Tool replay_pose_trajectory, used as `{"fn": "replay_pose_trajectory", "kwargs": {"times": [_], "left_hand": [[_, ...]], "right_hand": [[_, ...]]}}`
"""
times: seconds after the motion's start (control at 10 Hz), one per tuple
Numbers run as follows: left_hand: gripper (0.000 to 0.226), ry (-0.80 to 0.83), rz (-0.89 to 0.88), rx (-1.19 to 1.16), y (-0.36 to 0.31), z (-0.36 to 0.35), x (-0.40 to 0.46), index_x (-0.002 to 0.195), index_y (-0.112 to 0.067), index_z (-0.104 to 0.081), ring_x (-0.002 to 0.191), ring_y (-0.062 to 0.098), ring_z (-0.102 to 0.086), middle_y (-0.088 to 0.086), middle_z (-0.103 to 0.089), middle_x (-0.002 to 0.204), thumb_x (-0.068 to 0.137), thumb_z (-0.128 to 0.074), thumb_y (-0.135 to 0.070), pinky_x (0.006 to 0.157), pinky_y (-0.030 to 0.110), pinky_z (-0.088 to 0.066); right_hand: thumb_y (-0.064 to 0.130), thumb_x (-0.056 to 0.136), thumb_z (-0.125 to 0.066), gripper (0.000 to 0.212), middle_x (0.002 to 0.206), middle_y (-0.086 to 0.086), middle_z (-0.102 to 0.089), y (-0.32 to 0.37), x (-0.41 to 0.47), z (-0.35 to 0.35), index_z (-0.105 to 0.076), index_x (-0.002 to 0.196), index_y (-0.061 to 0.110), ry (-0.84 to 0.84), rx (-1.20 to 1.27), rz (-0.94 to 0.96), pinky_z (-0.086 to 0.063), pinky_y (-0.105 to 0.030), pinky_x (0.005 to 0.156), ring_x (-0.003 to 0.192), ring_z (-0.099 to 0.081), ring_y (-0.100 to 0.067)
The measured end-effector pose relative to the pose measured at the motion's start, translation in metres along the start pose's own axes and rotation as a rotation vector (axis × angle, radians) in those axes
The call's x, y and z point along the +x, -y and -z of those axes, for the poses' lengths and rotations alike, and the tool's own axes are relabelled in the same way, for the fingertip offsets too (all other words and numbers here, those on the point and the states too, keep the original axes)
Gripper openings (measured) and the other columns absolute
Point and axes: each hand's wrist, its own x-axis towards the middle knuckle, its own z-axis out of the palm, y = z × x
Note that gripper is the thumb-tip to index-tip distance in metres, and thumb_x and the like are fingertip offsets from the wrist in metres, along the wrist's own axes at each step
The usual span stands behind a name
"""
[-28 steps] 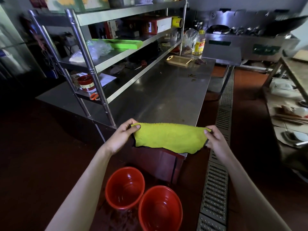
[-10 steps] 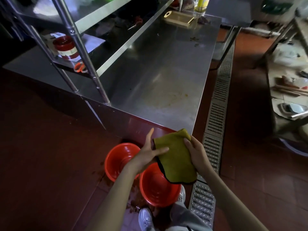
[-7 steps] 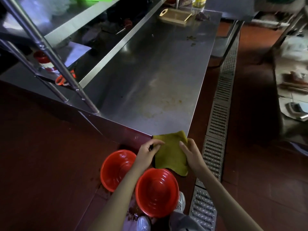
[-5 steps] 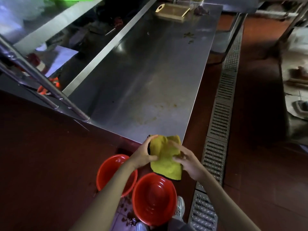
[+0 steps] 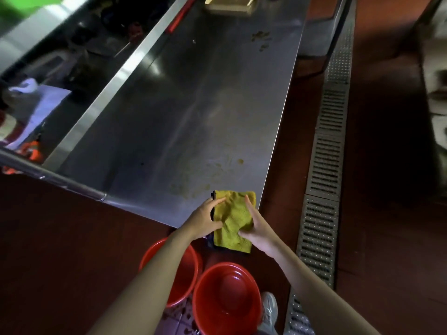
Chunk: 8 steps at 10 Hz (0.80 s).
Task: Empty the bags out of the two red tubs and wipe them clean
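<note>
Cloth (image 5: 233,221) now bunched smaller; left hand (image 5: 205,220), right hand (image 5: 257,228) both grip it above red tubs (image 5: 227,298).

Hidden and cut-off parts around the steel table (image 5: 193,105)

The left red tub (image 5: 186,274) is partly covered by the left forearm; the right red tub (image 5: 227,298) runs off the bottom edge. Left of the table, shelf items are blurred beyond telling.

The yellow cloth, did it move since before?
Yes. The yellow cloth, earlier stretched wide beyond the steel table corner, is now folded small over that corner, held by both hands.
</note>
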Motion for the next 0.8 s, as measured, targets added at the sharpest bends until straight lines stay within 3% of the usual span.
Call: {"fn": "replay_pose_trajectory", "kwargs": {"times": [0.1, 0.2, 0.3, 0.4, 0.6, 0.7, 0.8], "left_hand": [[0.110, 0.124, 0.086, 0.136, -0.006, 0.001, 0.011, 0.159, -0.059, -0.012, 0.145, 0.023, -0.046, -0.008, -0.007, 0.174, 0.079, -0.068, -0.009, 0.095, 0.032, -0.056], [0.114, 0.125, 0.084, 0.267, -0.011, -0.005, 0.019, 0.160, -0.059, -0.003, 0.138, 0.028, -0.054, -0.011, 0.000, 0.175, 0.078, -0.058, 0.000, 0.082, 0.035, -0.059], [0.115, 0.086, 0.081, 0.344, -0.015, -0.013, 0.020, 0.163, -0.052, 0.000, 0.137, 0.030, -0.054, -0.014, 0.003, 0.174, 0.080, -0.054, 0.007, 0.080, 0.034, -0.054], [0.112, 0.041, 0.080, 0.397, -0.019, -0.022, 0.018, 0.165, -0.045, -0.002, 0.127, 0.032, -0.059, -0.014, 0.004, 0.174, 0.081, -0.052, 0.011, 0.077, 0.037, -0.053], [0.111, -0.010, 0.104, 0.383, -0.014, -0.025, 0.017, 0.166, -0.040, -0.008, 0.131, 0.032, -0.057, -0.011, 0.007, 0.174, 0.080, -0.052, 0.015, 0.082, 0.040, -0.055], [0.094, -0.020, 0.108, 0.427, -0.012, -0.019, 0.000, 0.165, -0.032, -0.020, 0.135, 0.035, -0.051, -0.005, 0.006, 0.175, 0.087, -0.055, 0.006, 0.096, 0.043, -0.052], [0.080, -0.067, 0.052, 0.500, 0.000, -0.010, -0.023, 0.161, -0.030, -0.027, 0.135, 0.034, -0.047, 0.001, -0.020, 0.168, 0.091, -0.057, -0.005, 0.101, 0.046, -0.050]], "right_hand": [[-0.004, 0.082, -0.076, 0.102, 0.159, 0.004, -0.034, -0.009, 0.011, -0.005, -0.021, 0.162, 0.028, -0.131, -0.126, 0.014, -0.049, -0.006, 0.077, 0.110, -0.051, 0.001], [0.008, 0.083, -0.079, 0.105, 0.160, 0.005, -0.031, -0.021, 0.016, -0.013, -0.015, 0.161, 0.038, -0.175, -0.239, -0.011, -0.059, -0.023, 0.068, 0.079, -0.066, -0.013], [0.020, 0.085, -0.079, 0.106, 0.166, 0.010, -0.018, -0.028, 0.018, -0.021, -0.009, 0.160, 0.045, -0.238, -0.414, -0.038, -0.060, -0.032, 0.066, 0.065, -0.067, -0.013], [0.031, 0.085, -0.081, 0.104, 0.169, 0.009, -0.010, -0.028, 0.016, -0.025, -0.009, 0.159, 0.042, -0.319, -0.543, -0.039, -0.061, -0.039, 0.074, 0.085, -0.072, -0.018], [0.031, 0.090, -0.074, 0.093, 0.170, 0.004, -0.005, -0.035, -0.001, -0.026, -0.015, 0.162, 0.032, -0.357, -0.573, -0.050, -0.058, -0.035, 0.078, 0.118, -0.065, -0.024], [0.022, 0.093, -0.069, 0.077, 0.163, -0.001, -0.022, -0.031, -0.027, -0.033, -0.028, 0.158, 0.027, -0.362, -0.593, -0.016, -0.055, -0.043, 0.092, 0.129, -0.056, -0.032], [0.015, 0.097, -0.054, 0.055, 0.147, -0.003, -0.043, -0.024, -0.053, -0.046, -0.042, 0.150, 0.025, -0.389, -0.657, -0.032, -0.052, -0.046, 0.094, 0.125, -0.057, -0.034]]}}
